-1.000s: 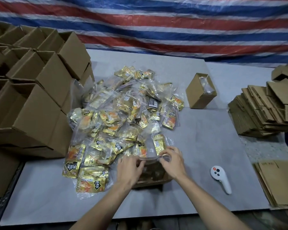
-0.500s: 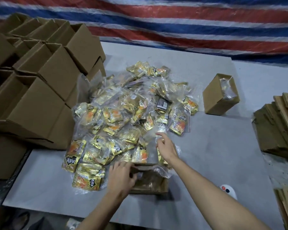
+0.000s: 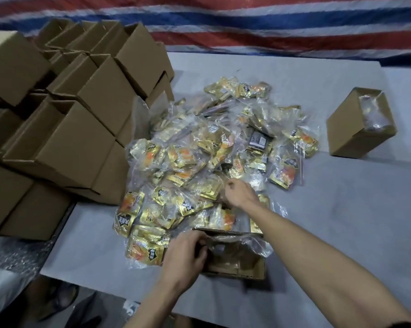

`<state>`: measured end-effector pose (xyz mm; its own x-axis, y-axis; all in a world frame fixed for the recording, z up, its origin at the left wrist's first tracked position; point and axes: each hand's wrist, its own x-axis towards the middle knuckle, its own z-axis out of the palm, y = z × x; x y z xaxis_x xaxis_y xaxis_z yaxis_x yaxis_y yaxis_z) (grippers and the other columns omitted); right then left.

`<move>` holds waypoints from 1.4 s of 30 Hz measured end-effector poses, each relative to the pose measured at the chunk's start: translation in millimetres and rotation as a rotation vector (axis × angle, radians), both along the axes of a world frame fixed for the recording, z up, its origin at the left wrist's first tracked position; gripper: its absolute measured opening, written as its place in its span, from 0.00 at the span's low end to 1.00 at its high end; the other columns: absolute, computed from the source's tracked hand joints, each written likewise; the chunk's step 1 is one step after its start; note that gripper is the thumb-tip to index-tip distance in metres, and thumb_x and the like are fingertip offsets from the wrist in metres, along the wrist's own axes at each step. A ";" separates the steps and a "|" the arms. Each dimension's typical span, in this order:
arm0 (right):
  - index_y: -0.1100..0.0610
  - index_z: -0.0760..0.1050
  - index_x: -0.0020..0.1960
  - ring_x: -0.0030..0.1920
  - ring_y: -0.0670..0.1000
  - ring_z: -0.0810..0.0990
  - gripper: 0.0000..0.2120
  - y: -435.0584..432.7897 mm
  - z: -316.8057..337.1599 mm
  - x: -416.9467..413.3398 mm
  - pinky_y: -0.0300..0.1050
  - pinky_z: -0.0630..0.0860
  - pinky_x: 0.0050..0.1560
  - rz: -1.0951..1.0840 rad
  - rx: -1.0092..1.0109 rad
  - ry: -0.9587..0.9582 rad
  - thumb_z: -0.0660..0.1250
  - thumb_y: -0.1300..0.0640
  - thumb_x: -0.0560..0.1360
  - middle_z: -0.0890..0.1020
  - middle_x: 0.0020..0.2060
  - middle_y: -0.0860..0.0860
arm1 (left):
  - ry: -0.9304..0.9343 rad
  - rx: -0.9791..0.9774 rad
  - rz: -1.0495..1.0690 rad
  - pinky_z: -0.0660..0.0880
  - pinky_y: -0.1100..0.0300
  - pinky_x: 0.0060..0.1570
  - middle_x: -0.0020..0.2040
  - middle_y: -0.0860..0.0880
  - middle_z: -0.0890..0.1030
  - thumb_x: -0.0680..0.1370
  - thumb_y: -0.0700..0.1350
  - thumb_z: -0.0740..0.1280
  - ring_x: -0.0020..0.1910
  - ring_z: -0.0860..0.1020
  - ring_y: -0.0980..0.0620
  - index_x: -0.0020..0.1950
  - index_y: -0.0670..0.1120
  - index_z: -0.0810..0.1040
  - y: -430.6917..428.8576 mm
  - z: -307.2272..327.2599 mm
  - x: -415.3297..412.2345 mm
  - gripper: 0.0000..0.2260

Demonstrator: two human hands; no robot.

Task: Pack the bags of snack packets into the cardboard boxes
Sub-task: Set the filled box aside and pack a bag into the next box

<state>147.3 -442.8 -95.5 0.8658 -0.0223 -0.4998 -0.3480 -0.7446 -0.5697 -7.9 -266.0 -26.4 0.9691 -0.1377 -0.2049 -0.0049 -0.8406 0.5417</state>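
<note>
The open cardboard box (image 3: 235, 256) being filled sits at the near edge of the grey table (image 3: 341, 221), with a clear bag (image 3: 251, 245) of packets spilling over its rim. The left hand (image 3: 185, 254) grips the box's left wall, fingers curled over the edge and onto the plastic. The right hand (image 3: 240, 195) reaches past the box into the heap of bagged snack packets (image 3: 211, 150), its fingers curled down among the bags; what they hold, if anything, cannot be told. The heap touches the box's far side and spreads across the table's middle, crowding the way forward. To the left, a stack of open empty boxes (image 3: 76, 119) butts against the heap. A packed box (image 3: 362, 123) lies on its side well apart to the far right, plastic showing in its mouth. Bare table lies to the right of the box and heap. A red, white and blue striped tarp (image 3: 247, 24) hangs behind.
</note>
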 end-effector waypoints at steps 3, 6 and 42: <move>0.51 0.74 0.49 0.31 0.50 0.74 0.12 -15.9 0.0 -5.0 0.47 0.77 0.44 0.010 -0.067 0.002 0.56 0.47 0.81 0.77 0.34 0.49 | -0.011 -0.006 -0.020 0.73 0.55 0.51 0.46 0.59 0.79 0.76 0.46 0.66 0.49 0.76 0.56 0.50 0.55 0.80 0.8 -5.4 4.7 0.06; 0.53 0.72 0.44 0.39 0.53 0.78 0.07 -34.7 6.1 -15.8 0.48 0.76 0.40 -0.052 -0.145 -0.119 0.64 0.51 0.78 0.78 0.38 0.51 | -0.022 -0.029 -0.007 0.74 0.57 0.48 0.44 0.60 0.79 0.76 0.47 0.68 0.47 0.75 0.57 0.51 0.56 0.79 3.3 -12.4 8.6 0.05; 0.60 0.76 0.45 0.40 0.60 0.86 0.10 -39.0 164.5 -151.4 0.60 0.84 0.41 -0.103 0.620 -0.668 0.63 0.73 0.78 0.80 0.40 0.58 | -0.169 -0.673 0.066 0.79 0.62 0.47 0.45 0.62 0.85 0.69 0.50 0.79 0.47 0.83 0.61 0.49 0.62 0.80 13.9 3.1 -5.7 0.13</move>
<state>-4.1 -481.8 69.0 0.9877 -0.0102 0.1560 0.1498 -0.2218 -0.9635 -13.5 -252.2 -23.4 0.9908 -0.1217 0.0585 -0.0953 -0.3238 0.9413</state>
